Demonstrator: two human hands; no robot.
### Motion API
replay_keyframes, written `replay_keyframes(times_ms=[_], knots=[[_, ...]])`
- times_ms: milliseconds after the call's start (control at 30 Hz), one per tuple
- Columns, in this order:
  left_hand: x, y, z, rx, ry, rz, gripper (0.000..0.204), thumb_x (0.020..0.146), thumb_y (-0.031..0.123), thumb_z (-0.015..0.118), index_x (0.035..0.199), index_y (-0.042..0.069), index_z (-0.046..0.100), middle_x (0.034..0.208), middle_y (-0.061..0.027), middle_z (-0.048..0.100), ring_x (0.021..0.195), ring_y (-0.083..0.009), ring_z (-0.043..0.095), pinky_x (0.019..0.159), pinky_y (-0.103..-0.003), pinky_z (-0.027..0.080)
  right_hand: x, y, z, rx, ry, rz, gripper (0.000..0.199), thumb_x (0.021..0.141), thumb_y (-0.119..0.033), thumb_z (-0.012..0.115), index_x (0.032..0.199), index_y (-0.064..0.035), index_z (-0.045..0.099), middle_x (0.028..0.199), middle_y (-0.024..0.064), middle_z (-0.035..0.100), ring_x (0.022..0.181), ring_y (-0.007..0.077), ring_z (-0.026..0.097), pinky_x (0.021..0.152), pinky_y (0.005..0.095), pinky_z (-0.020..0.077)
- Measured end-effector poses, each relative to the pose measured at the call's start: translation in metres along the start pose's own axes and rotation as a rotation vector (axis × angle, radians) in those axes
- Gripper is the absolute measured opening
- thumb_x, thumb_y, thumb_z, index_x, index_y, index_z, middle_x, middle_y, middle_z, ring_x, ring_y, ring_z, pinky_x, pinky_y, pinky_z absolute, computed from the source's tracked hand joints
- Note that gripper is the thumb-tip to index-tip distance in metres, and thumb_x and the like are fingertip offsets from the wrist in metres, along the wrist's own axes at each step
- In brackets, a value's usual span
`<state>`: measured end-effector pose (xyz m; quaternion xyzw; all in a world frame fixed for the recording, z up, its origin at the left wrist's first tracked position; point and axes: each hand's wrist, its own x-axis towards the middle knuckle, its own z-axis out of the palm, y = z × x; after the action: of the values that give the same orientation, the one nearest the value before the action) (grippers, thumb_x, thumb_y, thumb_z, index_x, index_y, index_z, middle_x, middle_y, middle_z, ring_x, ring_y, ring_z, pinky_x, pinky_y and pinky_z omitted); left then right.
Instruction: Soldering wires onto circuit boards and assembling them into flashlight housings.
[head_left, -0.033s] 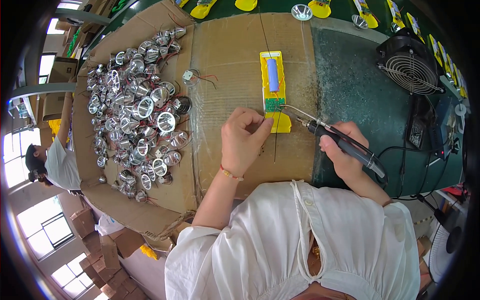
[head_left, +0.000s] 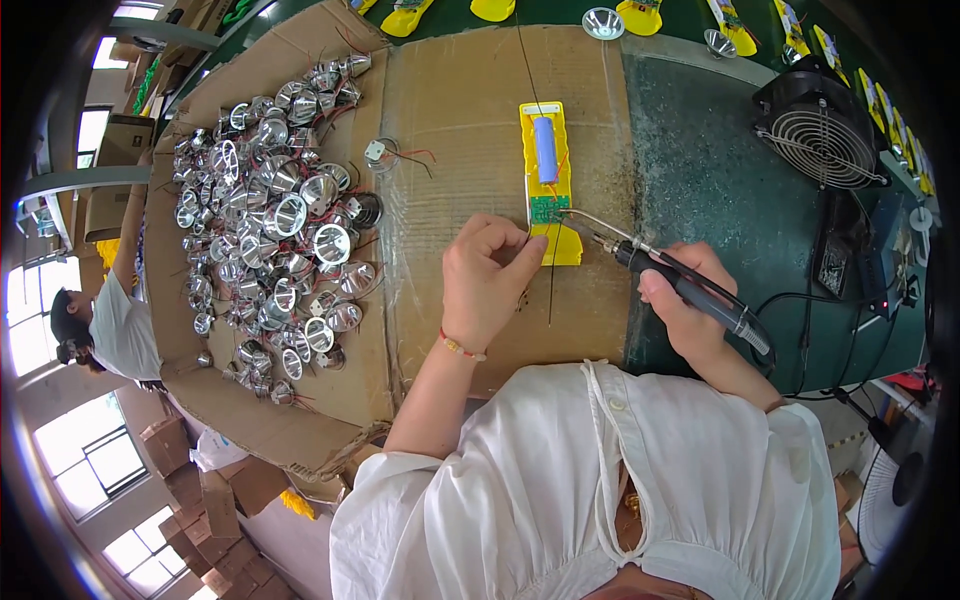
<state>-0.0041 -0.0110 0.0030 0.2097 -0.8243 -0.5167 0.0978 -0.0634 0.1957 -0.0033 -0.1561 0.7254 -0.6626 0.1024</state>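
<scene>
On the cardboard in front of me lies a yellow plastic housing (head_left: pixel 565 248) holding a blue cylindrical battery (head_left: pixel 546 150) and a small green circuit board (head_left: pixel 543 209). My left hand (head_left: pixel 482 280) is closed in a pinch at the board's lower left edge; whatever sits between thumb and forefinger is too small to make out. In my right hand (head_left: pixel 690 315) is a soldering iron (head_left: pixel 735 322), gripped by its dark handle. A thin bent metal tube (head_left: pixel 605 226) runs along the iron, its end at the board. One thin dark wire (head_left: pixel 551 300) extends below the housing.
At left, a cardboard box (head_left: pixel 290 440) holds many silver reflector cups (head_left: pixel 290 215) with red and black wires. One wired cup (head_left: pixel 380 153) lies apart. A fan (head_left: pixel 820 140) stands far right, near cables. More yellow housings (head_left: pixel 640 16) line the back. Another person (head_left: pixel 120 320) reaches at left.
</scene>
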Motion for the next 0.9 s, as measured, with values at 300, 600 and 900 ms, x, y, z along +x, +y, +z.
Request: replay_keyframes(times_ms=[300, 600, 900], knots=[[0.004, 0.004, -0.002, 0.022, -0.023, -0.023, 0.014, 0.074, 0.007, 0.069, 0.071, -0.003, 0.06, 0.076, -0.0029, 0.055, 0.061, -0.0073, 0.049, 0.053, -0.021, 0.04, -0.003, -0.004, 0.001, 0.072, 0.004, 0.07, 0.017, 0.077, -0.01, 0.066, 0.084, 0.001, 0.054, 0.067, 0.0053, 0.059, 0.058, 0.0077, 0.055, 0.053, 0.0214, 0.0445], [0.005, 0.001, -0.002, 0.015, -0.042, -0.037, 0.014, 0.075, 0.007, 0.068, 0.069, -0.003, 0.059, 0.076, -0.002, 0.054, 0.06, -0.006, 0.049, 0.052, -0.021, 0.04, -0.004, -0.003, -0.01, 0.157, 0.039, 0.075, 0.018, 0.08, -0.01, 0.064, 0.087, 0.0024, 0.053, 0.071, 0.0085, 0.06, 0.061, 0.0106, 0.058, 0.055, 0.0228, 0.0477], [-0.007, -0.006, -0.004, -0.1, 0.01, -0.003, 0.012, 0.077, 0.01, 0.066, 0.078, -0.002, 0.065, 0.077, -0.0063, 0.056, 0.061, -0.0104, 0.052, 0.055, -0.024, 0.042, -0.005, -0.007, -0.013, 0.143, 0.023, 0.064, 0.017, 0.079, -0.009, 0.063, 0.087, 0.0018, 0.053, 0.07, 0.0084, 0.06, 0.061, 0.0099, 0.057, 0.055, 0.0226, 0.0476]])
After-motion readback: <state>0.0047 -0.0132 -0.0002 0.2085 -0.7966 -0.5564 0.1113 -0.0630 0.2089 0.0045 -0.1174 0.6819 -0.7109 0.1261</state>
